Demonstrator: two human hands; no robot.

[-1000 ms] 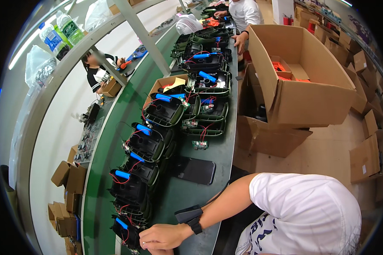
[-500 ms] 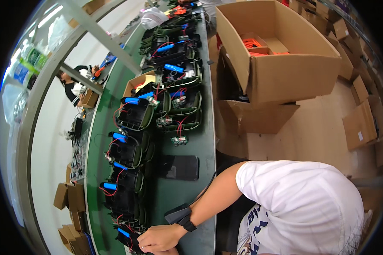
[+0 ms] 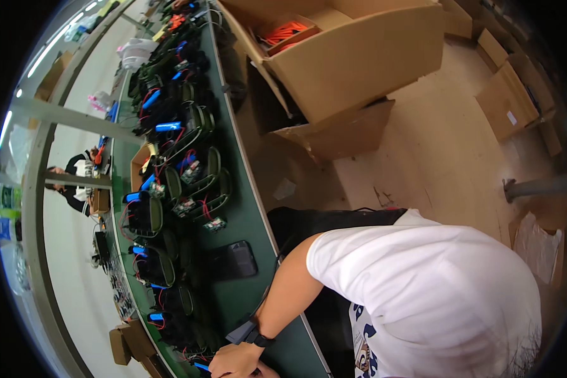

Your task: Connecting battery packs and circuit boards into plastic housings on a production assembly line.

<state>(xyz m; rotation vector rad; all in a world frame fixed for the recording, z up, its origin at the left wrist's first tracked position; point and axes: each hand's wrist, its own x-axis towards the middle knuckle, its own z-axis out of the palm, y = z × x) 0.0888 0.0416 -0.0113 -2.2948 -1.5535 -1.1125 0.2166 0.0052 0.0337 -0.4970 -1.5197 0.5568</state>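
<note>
My right hand point(image 3: 233, 361), with a dark band on its wrist, is at the lower edge, fingers bent and closed. Beside its fingertips shows the end of a blue cylindrical cell point(image 3: 201, 366); whatever the fingers grip is hidden. Only a sliver of my left hand point(image 3: 268, 372) shows under the right one, its fingers cut off by the frame. Just beyond the right hand lies a black plastic housing point(image 3: 177, 332) with red wires and a blue cell point(image 3: 156, 317). More black housings with green rims point(image 3: 156, 268) run in rows along the bench.
A dark phone point(image 3: 239, 259) lies on the green bench point(image 3: 258, 208), near a small circuit board point(image 3: 215, 224) on red wires. A large cardboard box point(image 3: 359, 63) holding orange items stands right of the bench. Metal shelf posts point(image 3: 34, 252) rise at left; another person point(image 3: 82, 179) sits across.
My view has turned and shifted, so the bench now slants and sits farther left, with more floor showing. My right hand stays closed near the lower edge, lower in view.
</note>
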